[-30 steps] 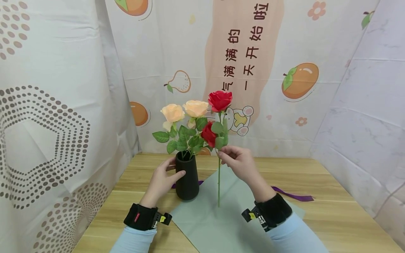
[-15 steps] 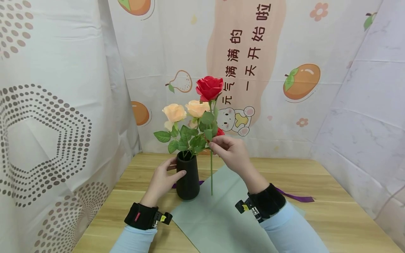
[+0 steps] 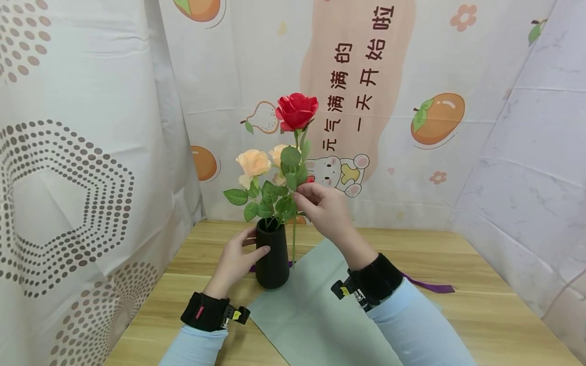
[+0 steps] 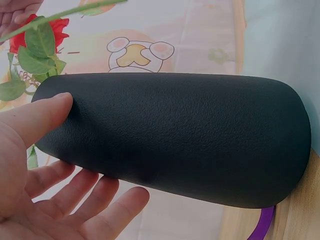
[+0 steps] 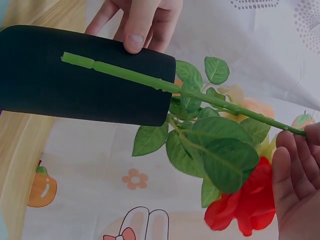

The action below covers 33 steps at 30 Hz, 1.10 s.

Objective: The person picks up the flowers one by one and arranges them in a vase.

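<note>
A black vase (image 3: 272, 262) stands upright, with my left hand (image 3: 234, 264) around its upper part, thumb on the near side and fingers behind. Peach roses (image 3: 254, 162) and green leaves rise from its mouth. My right hand (image 3: 326, 211) pinches the stem of a long red rose (image 3: 296, 112), held upright just right of the vase. In the right wrist view the cut end of its green stem (image 5: 125, 74) overlaps the vase's side, below the mouth. Another red rose (image 5: 245, 200) leans out among the leaves there; in the head view my right hand mostly hides it.
A sage-green sheet (image 3: 329, 310) lies on the wooden table (image 3: 485, 305), reaching to the vase's base. Purple ribbon (image 3: 432, 287) shows at the right and behind the vase. A printed curtain (image 3: 256, 61) hangs behind the table.
My right hand has moved left and up, bringing the red rose closer to the vase, its bloom now higher than the peach ones. The left hand stays on the vase.
</note>
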{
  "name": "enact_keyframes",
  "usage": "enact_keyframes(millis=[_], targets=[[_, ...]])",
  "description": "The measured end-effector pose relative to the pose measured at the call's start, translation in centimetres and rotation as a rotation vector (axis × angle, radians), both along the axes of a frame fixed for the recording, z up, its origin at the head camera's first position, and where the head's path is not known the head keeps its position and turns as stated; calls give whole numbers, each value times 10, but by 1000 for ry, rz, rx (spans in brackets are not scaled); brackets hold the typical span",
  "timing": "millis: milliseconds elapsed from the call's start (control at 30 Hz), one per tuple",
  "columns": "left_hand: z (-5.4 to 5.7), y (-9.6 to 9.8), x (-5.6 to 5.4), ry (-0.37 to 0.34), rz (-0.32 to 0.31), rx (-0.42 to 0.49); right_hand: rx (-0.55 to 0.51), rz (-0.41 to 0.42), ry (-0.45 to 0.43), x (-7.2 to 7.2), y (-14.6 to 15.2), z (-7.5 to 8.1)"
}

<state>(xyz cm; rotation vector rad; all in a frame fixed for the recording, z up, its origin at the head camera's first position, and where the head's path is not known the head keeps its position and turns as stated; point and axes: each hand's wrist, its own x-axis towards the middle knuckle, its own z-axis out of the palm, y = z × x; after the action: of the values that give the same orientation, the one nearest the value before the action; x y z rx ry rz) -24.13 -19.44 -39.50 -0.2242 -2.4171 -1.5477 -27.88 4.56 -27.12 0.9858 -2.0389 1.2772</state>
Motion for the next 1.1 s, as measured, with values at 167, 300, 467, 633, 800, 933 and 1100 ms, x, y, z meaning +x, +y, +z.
enact_keyframes(millis=[167,300,467,633,800,933,1100], targets=[[0,1,-1,-4,1,1,20,-25,35,-1,-6,8],[0,1,-2,-9,1,4,29,-46,47,-2,-10,14],[0,1,-2,-9,8,2,-3,-24,49,-6,-14,22],[-1,1,-2,-3,3,0,3,-47,35,-10,-17,28],[-1,1,-3,1,-3,0,-2,-61,3,-11,-23,35],[-1,0,-2,-2,0,4,-16,-46,-8,-14,-28,42],[-1,0,-1,5,-2,8,-40,-36,-6,-16,-32,49]])
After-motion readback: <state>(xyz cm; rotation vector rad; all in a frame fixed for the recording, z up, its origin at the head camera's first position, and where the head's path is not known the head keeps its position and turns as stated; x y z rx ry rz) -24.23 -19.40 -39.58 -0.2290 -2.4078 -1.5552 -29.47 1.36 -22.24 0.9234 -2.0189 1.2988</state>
